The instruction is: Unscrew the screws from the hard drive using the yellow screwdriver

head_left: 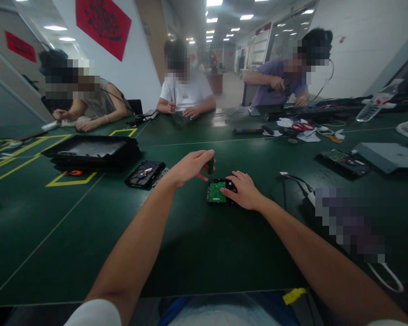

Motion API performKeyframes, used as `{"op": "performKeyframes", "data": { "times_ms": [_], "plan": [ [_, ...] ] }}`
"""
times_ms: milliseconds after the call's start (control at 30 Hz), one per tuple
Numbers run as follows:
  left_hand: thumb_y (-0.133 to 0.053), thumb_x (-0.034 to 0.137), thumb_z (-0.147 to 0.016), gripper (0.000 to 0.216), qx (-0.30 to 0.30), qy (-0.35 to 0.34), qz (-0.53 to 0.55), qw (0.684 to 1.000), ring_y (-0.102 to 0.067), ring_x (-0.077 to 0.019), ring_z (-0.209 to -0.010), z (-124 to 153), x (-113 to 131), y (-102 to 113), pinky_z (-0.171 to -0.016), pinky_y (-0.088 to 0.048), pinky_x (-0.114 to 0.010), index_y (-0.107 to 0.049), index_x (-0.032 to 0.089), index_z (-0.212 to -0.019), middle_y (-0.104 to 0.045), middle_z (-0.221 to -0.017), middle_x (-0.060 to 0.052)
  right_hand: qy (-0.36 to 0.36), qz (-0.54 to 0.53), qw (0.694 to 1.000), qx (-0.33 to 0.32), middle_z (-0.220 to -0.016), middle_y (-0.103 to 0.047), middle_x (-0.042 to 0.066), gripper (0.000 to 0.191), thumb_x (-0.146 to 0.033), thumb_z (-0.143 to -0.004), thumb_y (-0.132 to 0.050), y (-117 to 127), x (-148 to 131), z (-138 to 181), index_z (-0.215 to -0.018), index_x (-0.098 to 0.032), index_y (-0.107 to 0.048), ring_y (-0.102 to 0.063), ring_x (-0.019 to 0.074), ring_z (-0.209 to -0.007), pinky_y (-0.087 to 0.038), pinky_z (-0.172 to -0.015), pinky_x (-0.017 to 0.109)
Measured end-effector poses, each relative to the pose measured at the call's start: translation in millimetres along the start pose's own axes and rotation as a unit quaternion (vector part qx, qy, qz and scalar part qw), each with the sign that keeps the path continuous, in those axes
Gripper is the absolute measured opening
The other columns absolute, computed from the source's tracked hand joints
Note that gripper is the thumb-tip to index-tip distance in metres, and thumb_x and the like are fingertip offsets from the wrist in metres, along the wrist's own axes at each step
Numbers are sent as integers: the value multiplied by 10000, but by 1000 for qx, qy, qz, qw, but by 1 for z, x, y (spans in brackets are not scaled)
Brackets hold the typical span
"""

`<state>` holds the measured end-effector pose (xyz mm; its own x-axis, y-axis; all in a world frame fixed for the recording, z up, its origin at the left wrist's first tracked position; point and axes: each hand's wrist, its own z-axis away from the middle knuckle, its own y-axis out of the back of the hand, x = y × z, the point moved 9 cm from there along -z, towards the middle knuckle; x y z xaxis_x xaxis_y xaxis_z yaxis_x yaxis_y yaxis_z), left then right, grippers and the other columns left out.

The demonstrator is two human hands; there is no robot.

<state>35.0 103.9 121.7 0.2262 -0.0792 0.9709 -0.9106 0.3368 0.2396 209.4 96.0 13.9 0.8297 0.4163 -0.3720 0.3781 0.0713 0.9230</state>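
Note:
A hard drive (216, 192) lies on the green table with its green circuit board facing up. My left hand (192, 167) is closed around the dark handle of a screwdriver (211, 165), held upright over the drive's far left corner. Its tip is too small to make out, so I cannot tell whether it touches a screw. My right hand (246, 191) grips the drive's right side, thumb across the board and fingers along the far edge. Left of the drive lies a black drive casing (144, 174) with small metal parts on it.
Black trays (95, 151) stand at the left. Rightward are another hard drive (343, 163), a grey metal box (391, 157), cables and a partly blurred white-ended object (312, 198). A plastic bottle (377, 102) lies farther back. Three people sit across the table (204, 253).

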Motion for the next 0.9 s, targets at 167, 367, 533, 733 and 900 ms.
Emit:
{"op": "performKeyframes", "data": {
  "times_ms": [167,367,533,733,900],
  "plan": [
    [-620,704,-943,537,20,-11,-38,999,-686,-228,-818,-1,-1,6,-586,-593,-298,-745,181,-940,-723,-959,-121,-1,-3,1000,-7,-1679,-423,184,860,-850,-972,-363,-1,0,0,-1506,-212,-582,-297,411,-1594,-198,-1289,626],
    [-625,630,-954,490,-29,15,60,998,-714,-258,-888,-5,-10,-7,-678,-620,-352,-747,155,-949,-739,-968,-144,-2,-1,1000,-10,-1675,-420,194,857,-844,-978,-362,0,-1,1,-1504,-205,-582,-303,408,-1592,-200,-1290,619],
    [-654,601,-948,451,-49,18,132,990,-737,-260,-932,-8,-13,-10,-762,-627,-375,-737,158,-969,-756,-963,-140,2,13,1000,-2,-1654,-452,192,820,-822,-985,-388,0,-1,0,-1490,-209,-590,-333,398,-1579,-210,-1288,608],
    [-746,625,-896,474,-56,16,84,995,-724,-241,-945,-4,-8,-6,-802,-635,-389,-693,155,-916,-752,-977,-137,2,6,1000,0,-1664,-442,180,832,-835,-982,-371,-2,1,0,-1499,-218,-581,-320,399,-1586,-206,-1290,610],
    [-740,513,-920,365,-21,7,71,997,-734,-257,-964,-3,-5,-5,-730,-630,-361,-667,156,-908,-759,-1018,-153,-4,-2,1000,-4,-1675,-428,179,847,-848,-974,-370,-2,2,0,-1501,-220,-584,-303,404,-1593,-196,-1291,617]
  ]
}}
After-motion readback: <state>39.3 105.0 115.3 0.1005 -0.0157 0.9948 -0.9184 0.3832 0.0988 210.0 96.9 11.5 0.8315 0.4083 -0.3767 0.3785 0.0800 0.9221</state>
